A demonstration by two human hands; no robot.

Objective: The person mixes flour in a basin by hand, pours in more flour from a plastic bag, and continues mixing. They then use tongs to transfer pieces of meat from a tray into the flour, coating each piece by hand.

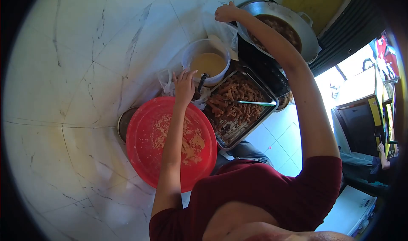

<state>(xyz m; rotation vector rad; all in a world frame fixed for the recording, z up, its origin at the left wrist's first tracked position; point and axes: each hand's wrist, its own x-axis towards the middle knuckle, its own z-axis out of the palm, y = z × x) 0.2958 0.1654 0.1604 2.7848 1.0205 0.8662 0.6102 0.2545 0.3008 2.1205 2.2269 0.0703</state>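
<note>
My left hand [185,87] is over the far rim of a red basin [138,145], its fingers spread and nothing visibly held. Clumpy pale flour [193,145] lies in the basin. Just past my fingertips stands a whitish plastic tub [187,56] of beige batter [208,64], with a black handle [201,83] at its near side. My right hand [226,12] is curled beside the rim of a large metal wok [293,12], above a clear plastic bag [228,33]. Whatever its fingers hold, if anything, is too small to make out. Dark oil with food pieces [282,31] fills the wok.
A metal tray [268,113] of browned fried pieces [238,96] sits right of the basin, with tongs [255,103] lying across it. Marbled tiles [93,88] cover the wall at left. Another person's arm [383,158] shows at far right, near a cabinet [361,120].
</note>
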